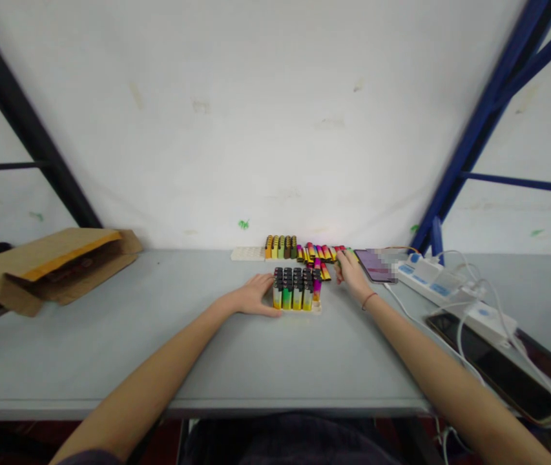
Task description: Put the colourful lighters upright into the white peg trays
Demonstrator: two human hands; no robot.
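Note:
A white lighter tray [316,309] stands on the table in front of me, with rows of upright lighters [297,296] in it, black-topped over clear, green and yellow bodies. At its right rear a purple-orange lighter [317,289] stands upright. My left hand [254,297] is around the tray's left side, thumb along the front corner and fingers further back. Beyond the tray lies a loose pile of pink, red and yellow lighters [323,253]. My right hand [351,274] is at the pile's right end with its fingers curled together; what they hold is mostly hidden.
By the wall stand a second white tray [248,254] and a block of upright orange, green and brown lighters [281,247]. A tablet [374,265], a power strip [442,283] with white cables and a phone [493,365] lie right. An open cardboard box [57,261] sits left.

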